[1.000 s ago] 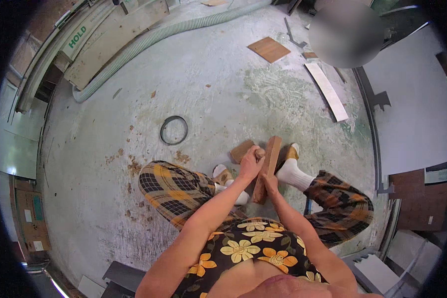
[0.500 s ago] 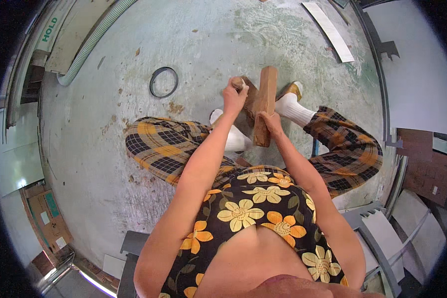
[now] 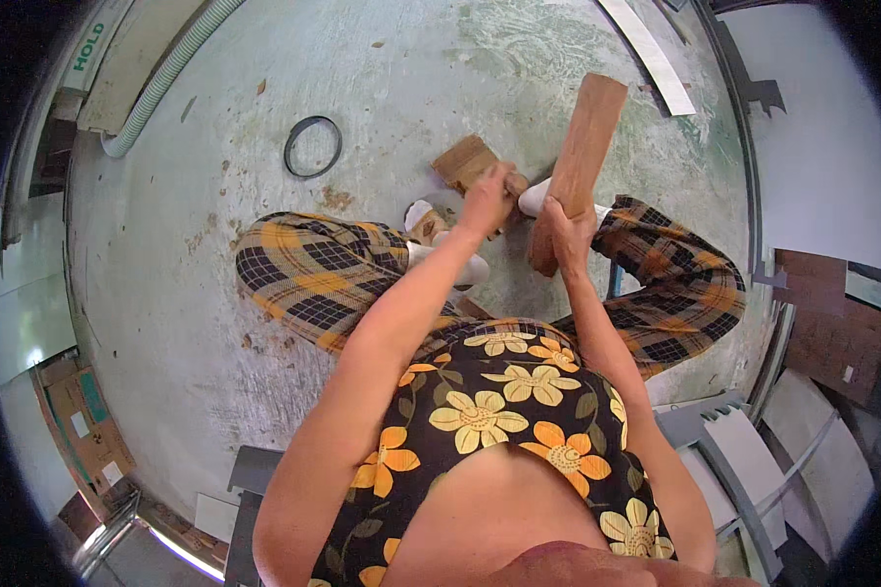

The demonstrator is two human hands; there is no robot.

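The right hand is wrapped around the lower end of a long brown wooden plank, held upright over the pale concrete floor. The left hand grips a shorter brown wooden block, its near end hidden by the fingers. Feet are partly covered.

I am seeing my left hand covering the near end of the small wooden block, so I cannot tell how it is being gripped. My right hand is hiding the lower part of the long wooden plank. The pale strip at the upper right is running off the top edge.
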